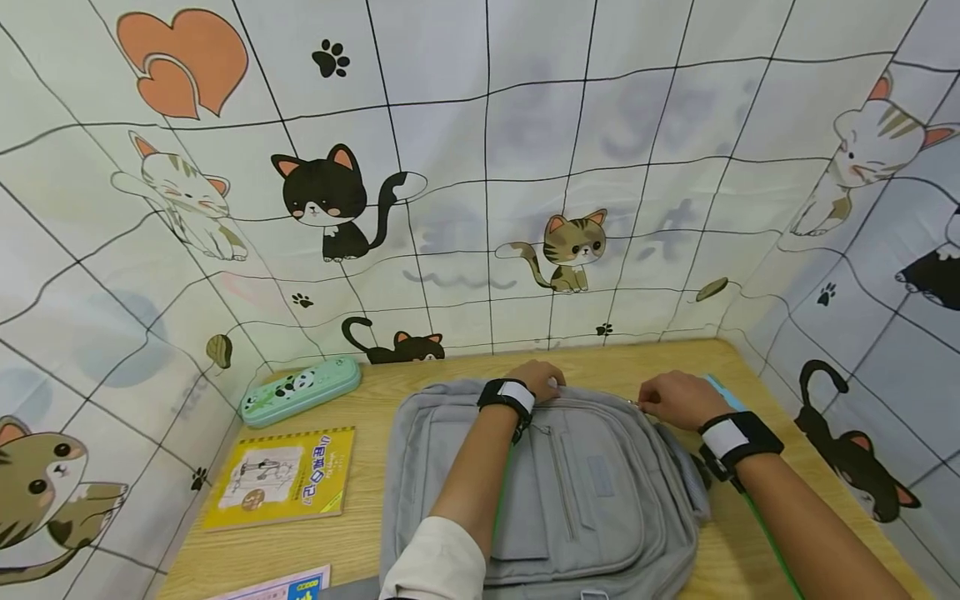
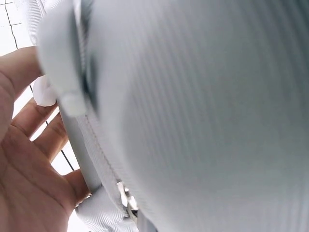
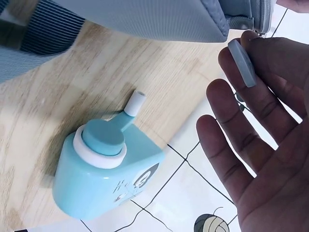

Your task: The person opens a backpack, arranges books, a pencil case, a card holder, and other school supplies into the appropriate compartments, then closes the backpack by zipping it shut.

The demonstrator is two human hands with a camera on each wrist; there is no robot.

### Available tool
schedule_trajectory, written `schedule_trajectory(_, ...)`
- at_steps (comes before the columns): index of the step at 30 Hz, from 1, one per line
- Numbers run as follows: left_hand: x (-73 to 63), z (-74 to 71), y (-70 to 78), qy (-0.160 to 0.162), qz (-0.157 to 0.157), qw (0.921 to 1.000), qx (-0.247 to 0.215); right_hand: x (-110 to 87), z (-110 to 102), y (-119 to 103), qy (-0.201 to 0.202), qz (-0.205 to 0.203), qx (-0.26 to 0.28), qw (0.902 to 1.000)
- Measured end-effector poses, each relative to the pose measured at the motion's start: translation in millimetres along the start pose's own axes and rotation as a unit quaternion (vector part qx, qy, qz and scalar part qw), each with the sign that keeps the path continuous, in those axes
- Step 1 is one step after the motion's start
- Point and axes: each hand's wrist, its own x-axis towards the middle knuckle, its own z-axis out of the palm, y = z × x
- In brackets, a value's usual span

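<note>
Right hand (image 1: 684,400) pinches flat pull (image 3: 243,64) on ribbed gray backpack (image 1: 555,492).

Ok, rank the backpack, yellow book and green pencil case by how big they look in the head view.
1. Backpack, largest by far
2. Yellow book
3. Green pencil case, smallest

Gray backpack (image 1: 600,525), head view: near end cut off.
Blue bottle (image 3: 91,179), head view: mostly hidden by right hand (image 1: 686,402).
Pink-edged item (image 1: 288,587), near left: mostly cut off.
</note>
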Motion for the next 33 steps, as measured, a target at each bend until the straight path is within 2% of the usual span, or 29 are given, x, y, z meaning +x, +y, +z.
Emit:
schedule_trajectory(12, -5.1, -4.3, 3.9, 0.006, -0.012, 0.9999, -0.007, -30.9, -7, -4, 0.039, -0.009, -0.024, 0.9989)
schedule_trajectory(18, -5.1, -4.2, 5.5, 0.005, -0.009, 0.9999, -0.006, -45.3, -8, -6, 0.045, -0.011, -0.025, 0.9986)
schedule_trajectory(25, -5.8, -4.3, 3.9, 0.01, -0.013, 0.9998, -0.009, -52.1, -8, -7, 0.034, 0.0, -0.018, 0.9993)
schedule_trajectory(33, -10.4, -8.2, 9.9, 0.008, -0.032, 0.9993, -0.016, -52.1, -8, -5, 0.038, -0.003, -0.024, 0.999)
